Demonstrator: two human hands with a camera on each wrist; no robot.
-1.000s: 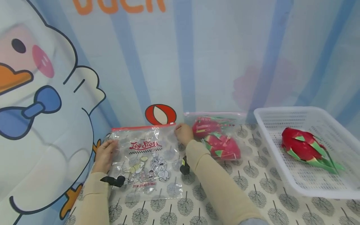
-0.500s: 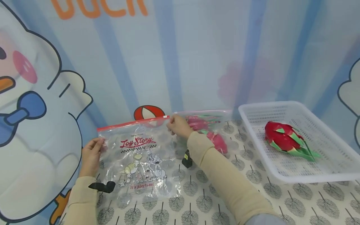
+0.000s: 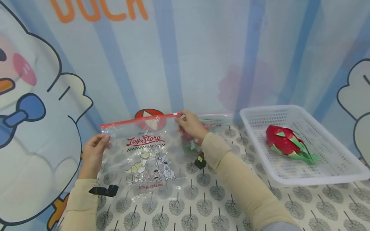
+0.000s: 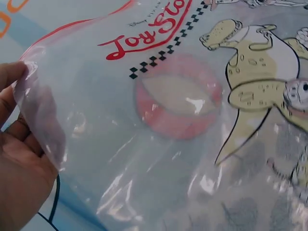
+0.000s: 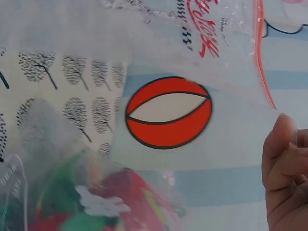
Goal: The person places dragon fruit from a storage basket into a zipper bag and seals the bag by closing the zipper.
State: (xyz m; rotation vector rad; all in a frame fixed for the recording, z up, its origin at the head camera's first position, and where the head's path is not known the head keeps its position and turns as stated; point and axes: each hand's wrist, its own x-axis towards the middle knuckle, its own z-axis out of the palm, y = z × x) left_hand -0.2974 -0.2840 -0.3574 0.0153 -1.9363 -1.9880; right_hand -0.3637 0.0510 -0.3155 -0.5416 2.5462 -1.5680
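Observation:
A clear zip bag (image 3: pixel 151 165) with a red zip strip, "Toy Story" lettering and cartoon figures hangs upright between both hands. My left hand (image 3: pixel 93 154) pinches its left side just below the strip. At the upper right corner, beside the white slider, my right hand (image 3: pixel 193 124) pinches the bag between thumb and fingers. In the left wrist view the bag (image 4: pixel 106 144) looks flat, and the backdrop shows through it. Behind the right hand, a second clear bag (image 3: pixel 225 119) holds red and green dragon fruit (image 5: pixel 127 192), partly hidden in the head view.
A white slotted plastic basket (image 3: pixel 321 181) stands at the right with one dragon fruit (image 3: pixel 281 141) in it. A tree-patterned cloth (image 3: pixel 189 221) covers the table. A striped backdrop (image 3: pixel 202 57) with a printed duck rises behind.
Both hands have raised the Toy Story bag, its strip now higher and its right corner overlapping the bagged dragon fruit. The head view has shifted, so the basket appears further left.

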